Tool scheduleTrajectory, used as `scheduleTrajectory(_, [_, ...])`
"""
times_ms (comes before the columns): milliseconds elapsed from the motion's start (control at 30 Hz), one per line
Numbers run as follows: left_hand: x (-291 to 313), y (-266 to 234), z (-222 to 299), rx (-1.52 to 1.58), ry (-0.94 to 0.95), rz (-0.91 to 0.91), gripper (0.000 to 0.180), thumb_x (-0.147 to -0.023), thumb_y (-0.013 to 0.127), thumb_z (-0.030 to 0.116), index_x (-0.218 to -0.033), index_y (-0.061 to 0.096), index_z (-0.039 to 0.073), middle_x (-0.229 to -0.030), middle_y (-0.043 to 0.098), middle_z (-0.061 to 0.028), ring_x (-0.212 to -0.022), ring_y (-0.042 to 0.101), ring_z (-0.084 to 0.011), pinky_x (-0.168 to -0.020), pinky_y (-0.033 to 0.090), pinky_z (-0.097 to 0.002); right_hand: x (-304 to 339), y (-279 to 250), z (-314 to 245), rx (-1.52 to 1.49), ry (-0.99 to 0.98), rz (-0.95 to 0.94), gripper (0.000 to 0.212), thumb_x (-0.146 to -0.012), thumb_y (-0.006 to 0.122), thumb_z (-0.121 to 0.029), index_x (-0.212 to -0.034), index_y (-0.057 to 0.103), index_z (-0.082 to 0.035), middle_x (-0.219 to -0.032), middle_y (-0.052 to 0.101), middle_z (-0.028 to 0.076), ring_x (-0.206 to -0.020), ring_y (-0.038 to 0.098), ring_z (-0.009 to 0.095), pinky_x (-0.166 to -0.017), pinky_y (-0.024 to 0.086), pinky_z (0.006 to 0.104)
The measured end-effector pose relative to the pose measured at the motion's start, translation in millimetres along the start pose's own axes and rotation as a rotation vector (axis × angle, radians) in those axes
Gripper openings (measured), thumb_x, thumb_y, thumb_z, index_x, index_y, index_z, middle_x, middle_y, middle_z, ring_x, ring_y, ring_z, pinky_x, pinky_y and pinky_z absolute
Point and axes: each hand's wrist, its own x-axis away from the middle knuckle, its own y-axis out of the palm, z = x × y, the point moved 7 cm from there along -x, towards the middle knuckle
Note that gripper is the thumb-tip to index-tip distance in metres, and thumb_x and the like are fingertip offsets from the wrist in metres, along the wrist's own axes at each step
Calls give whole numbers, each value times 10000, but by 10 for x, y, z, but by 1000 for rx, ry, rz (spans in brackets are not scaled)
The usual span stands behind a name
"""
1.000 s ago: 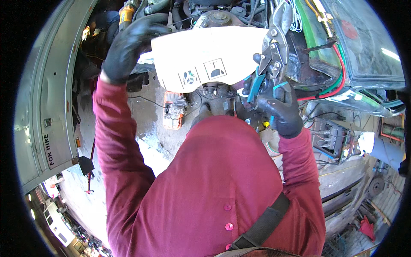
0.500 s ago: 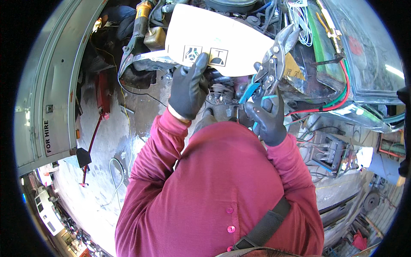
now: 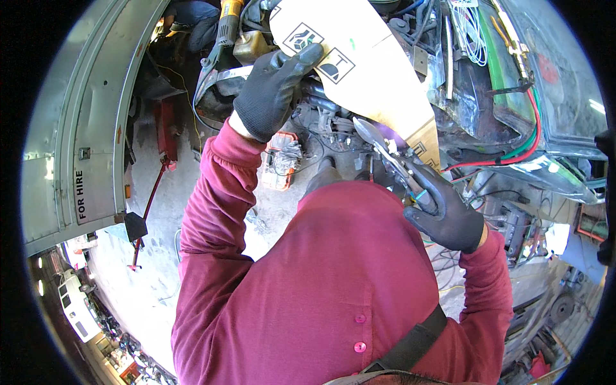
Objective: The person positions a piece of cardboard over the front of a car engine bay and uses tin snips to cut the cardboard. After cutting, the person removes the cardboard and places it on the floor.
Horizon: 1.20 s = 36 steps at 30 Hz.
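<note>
A pale cardboard sheet (image 3: pixel 378 80) with printed symbols is held up in front of the open engine bay. My left hand (image 3: pixel 271 91), in a black glove, pinches its lower left edge, thumb on the printed face. The sheet's lower right corner shows brown. Below that corner, my gloved right hand (image 3: pixel 446 206) is closed around a pair of tin snips (image 3: pixel 389 154). The snips' blades point up and left, beneath the sheet's lower edge; whether they touch it I cannot tell. The fingers behind the sheet are hidden.
An angle grinder (image 3: pixel 227 22) rests at the upper left. An orange-edged box (image 3: pixel 280 160) with metal pieces lies on the floor below. Red and green hoses (image 3: pixel 534 131) run along the vehicle body at right. A red jack (image 3: pixel 167 131) stands left, near a grey metal door (image 3: pixel 77 128).
The cardboard has turned clockwise, its right end dropping. My left hand has risen with it. My right hand has moved down and right, and the snips have swung from pointing up to pointing up-left.
</note>
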Motion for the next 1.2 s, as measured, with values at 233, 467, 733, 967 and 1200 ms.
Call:
scheduleTrajectory(233, [-12,25,76,94,-13,-44,533,-939,579,-63,-1446,591,104,-969,696,-138,-736,679,-203,-658,560,-314,38,67,-148,-16,32,-63,719,-960,700,-165,-1572,369,16,-1459,514,224,-1342,516,274,-1145,395,403])
scheduleTrajectory(467, [74,81,82,92,-75,-162,586,-880,634,-73,-1445,588,77,-1171,719,-193,-885,722,-322,-771,596,-372,48,63,-236,-28,-2,-39,650,-962,704,-161,-1522,431,25,-1274,637,171,-1145,616,226,-1039,478,377])
scheduleTrajectory(733, [96,122,124,-115,-71,-260,647,-875,698,-53,-1491,542,65,-1043,713,-185,-858,697,-288,-765,580,-377,23,28,-225,34,-32,-26,592,-957,709,-174,-1458,492,53,-1236,653,176,-1114,628,223,-1013,489,371])
scheduleTrajectory(967, [45,185,131,-118,-30,-256,599,-874,708,-19,-1454,574,38,-1106,726,-212,-892,717,-325,-793,584,-387,7,-7,-230,74,-59,16,576,-953,707,-191,-1432,513,64,-1212,664,183,-1085,643,235,-982,496,386])
scheduleTrajectory(1200, [82,287,-100,176,-529,-377,584,-869,714,-22,-1436,579,14,-1164,722,-220,-975,736,-335,-849,598,-379,-26,-30,-200,28,-49,13,592,-933,721,-175,-1434,512,61,-1194,667,179,-1075,640,235,-982,493,383])
